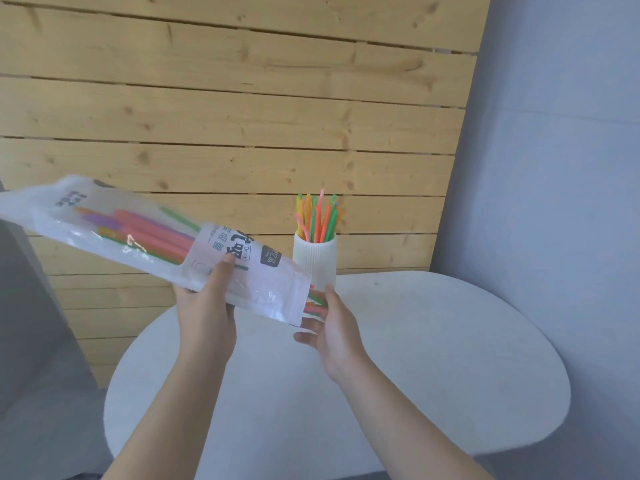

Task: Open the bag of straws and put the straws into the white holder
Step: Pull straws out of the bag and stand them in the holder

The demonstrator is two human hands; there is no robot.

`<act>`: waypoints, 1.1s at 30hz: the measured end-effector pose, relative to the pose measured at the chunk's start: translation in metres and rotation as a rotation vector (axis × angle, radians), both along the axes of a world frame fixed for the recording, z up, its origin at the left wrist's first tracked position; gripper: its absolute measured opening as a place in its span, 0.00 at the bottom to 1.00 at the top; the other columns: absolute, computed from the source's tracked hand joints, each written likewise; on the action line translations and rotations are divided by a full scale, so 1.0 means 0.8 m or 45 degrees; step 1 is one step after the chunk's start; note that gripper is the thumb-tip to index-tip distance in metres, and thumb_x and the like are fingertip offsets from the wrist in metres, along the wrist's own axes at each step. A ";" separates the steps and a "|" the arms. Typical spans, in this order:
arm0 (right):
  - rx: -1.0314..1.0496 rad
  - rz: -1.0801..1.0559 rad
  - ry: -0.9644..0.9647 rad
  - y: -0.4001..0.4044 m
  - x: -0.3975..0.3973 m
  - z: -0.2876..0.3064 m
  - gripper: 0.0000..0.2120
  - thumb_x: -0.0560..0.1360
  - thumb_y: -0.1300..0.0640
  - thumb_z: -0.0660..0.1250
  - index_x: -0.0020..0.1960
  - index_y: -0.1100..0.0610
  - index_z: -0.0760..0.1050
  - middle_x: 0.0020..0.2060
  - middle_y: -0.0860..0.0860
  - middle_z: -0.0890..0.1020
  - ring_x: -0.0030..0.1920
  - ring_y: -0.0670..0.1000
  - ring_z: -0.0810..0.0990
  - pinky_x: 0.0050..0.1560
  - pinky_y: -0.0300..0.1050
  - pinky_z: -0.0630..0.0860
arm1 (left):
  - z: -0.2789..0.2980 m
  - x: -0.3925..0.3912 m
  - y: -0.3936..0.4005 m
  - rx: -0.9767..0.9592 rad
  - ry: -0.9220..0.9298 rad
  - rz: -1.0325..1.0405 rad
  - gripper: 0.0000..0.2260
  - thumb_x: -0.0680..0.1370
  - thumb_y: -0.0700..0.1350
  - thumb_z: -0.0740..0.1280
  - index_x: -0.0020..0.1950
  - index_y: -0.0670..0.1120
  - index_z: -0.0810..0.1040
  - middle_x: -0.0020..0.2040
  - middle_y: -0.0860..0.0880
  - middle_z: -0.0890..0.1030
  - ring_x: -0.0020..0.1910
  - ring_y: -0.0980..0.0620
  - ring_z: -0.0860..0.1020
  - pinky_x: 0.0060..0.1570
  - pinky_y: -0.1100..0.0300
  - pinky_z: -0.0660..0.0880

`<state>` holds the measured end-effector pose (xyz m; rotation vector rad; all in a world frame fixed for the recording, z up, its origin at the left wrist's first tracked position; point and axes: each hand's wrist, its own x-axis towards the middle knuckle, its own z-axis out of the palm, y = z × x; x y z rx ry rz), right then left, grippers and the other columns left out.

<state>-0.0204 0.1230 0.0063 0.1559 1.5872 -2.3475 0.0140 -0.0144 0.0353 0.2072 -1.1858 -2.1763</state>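
While the left hand (204,306) grips the tilted bag (152,237), the right hand (329,323) (fingers relaxed) cups straws (317,304) at its open mouth, beside the white holder (315,259) near the table's (433,358) far edge.

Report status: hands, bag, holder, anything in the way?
Left hand grips bag, tilted. Right hand open at its mouth, touching protruding straws. White holder already holds some straws. Nothing blocking.

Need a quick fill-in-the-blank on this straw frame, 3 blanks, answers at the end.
1. The left hand grips the ____ of straws.
2. The white holder stands on the ____ table.
3. Straw ends poke from the bag's open end by the ____ hand.

Answers: bag; white; right
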 end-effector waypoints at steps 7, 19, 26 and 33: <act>0.230 -0.033 0.015 0.003 -0.005 -0.002 0.17 0.80 0.51 0.54 0.45 0.58 0.78 0.34 0.50 0.85 0.27 0.48 0.77 0.23 0.38 0.64 | -0.003 -0.003 -0.002 0.095 -0.019 0.007 0.20 0.77 0.39 0.67 0.68 0.46 0.71 0.58 0.50 0.81 0.55 0.53 0.81 0.47 0.62 0.78; 0.415 -0.346 0.274 0.016 -0.020 -0.006 0.09 0.78 0.53 0.62 0.47 0.60 0.73 0.26 0.51 0.72 0.23 0.47 0.68 0.29 0.41 0.68 | -0.024 -0.011 -0.017 0.327 -0.100 0.047 0.17 0.76 0.39 0.67 0.65 0.46 0.75 0.58 0.49 0.82 0.54 0.53 0.81 0.54 0.57 0.78; 0.037 -0.382 0.276 0.021 -0.019 -0.006 0.17 0.73 0.55 0.70 0.58 0.59 0.71 0.23 0.47 0.75 0.25 0.47 0.72 0.31 0.41 0.71 | -0.040 -0.018 -0.020 0.546 -0.227 -0.010 0.17 0.74 0.41 0.68 0.62 0.44 0.77 0.58 0.49 0.82 0.54 0.52 0.82 0.56 0.55 0.77; -0.331 -0.294 0.179 0.018 -0.026 -0.002 0.03 0.74 0.60 0.68 0.45 0.57 0.75 0.27 0.47 0.71 0.24 0.43 0.68 0.26 0.35 0.66 | -0.038 -0.018 -0.007 0.604 -0.195 -0.007 0.16 0.76 0.40 0.66 0.64 0.43 0.76 0.60 0.49 0.81 0.54 0.53 0.81 0.48 0.59 0.79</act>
